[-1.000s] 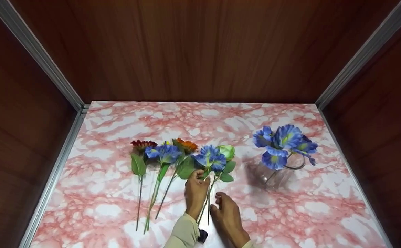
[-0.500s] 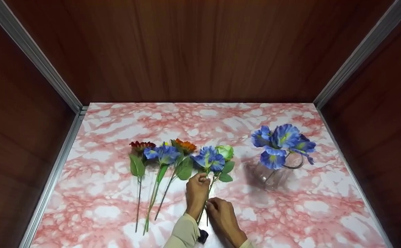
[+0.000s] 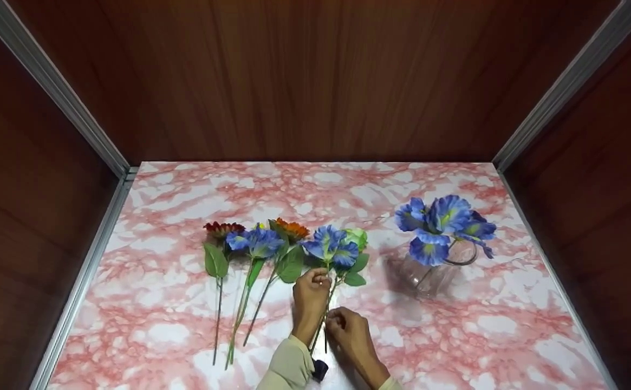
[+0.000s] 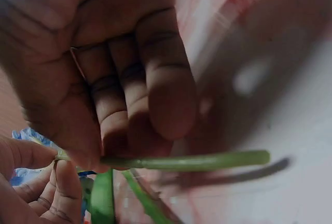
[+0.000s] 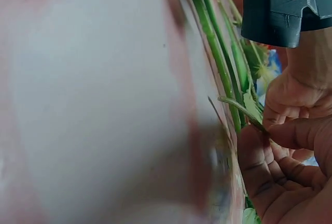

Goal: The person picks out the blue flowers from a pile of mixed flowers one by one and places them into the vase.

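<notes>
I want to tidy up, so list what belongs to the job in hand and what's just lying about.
In the job:
held blue flower, stem pinched by left hand and right hand
glass vase, probably, with blue flowers

Lying about, though perhaps for use:
dark red flower
second blue flower
orange flower
pale green flower

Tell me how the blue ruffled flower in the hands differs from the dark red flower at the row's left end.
The blue ruffled flower has broad, yellow-tinged petals; the dark red flower has small, crowded ones. The left hand and right hand pinch the blue one's stem, while the red one lies untouched on the pink-and-white marbled table. Both have thin stems.
</notes>
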`<act>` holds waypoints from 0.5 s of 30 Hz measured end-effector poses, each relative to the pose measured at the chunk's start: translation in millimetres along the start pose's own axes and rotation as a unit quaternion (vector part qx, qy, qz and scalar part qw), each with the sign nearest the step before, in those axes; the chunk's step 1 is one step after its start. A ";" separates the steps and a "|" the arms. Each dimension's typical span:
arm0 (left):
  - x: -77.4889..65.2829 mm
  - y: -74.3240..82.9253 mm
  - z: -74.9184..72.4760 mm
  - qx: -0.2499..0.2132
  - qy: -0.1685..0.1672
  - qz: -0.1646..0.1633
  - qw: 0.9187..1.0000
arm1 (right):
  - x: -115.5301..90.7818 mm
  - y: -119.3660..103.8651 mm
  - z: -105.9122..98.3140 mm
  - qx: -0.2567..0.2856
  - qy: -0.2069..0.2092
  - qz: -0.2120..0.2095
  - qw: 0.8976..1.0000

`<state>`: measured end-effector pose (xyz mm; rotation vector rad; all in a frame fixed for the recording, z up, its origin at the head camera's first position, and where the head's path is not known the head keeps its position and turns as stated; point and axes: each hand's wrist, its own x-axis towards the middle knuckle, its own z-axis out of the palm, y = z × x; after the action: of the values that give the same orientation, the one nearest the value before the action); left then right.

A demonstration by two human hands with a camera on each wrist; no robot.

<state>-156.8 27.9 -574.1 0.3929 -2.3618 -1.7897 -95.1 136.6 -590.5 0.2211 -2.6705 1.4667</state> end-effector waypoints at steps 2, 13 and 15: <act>0.1 3.1 -0.3 -0.022 0.000 0.017 1.000 | 0.2 -1.4 -1.0 0.023 -0.001 0.009 1.000; -9.3 28.7 -6.1 -0.070 -0.014 0.096 0.993 | 4.9 -22.4 -14.1 0.164 -0.020 0.103 0.981; -11.3 32.0 -6.6 -0.068 -0.018 0.107 0.992 | 5.2 -33.2 -20.0 0.168 -0.017 0.103 0.980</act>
<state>-147.9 33.3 -541.2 0.0845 -2.1918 -1.8550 -94.5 135.4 -551.4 -0.0113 -2.5161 1.9906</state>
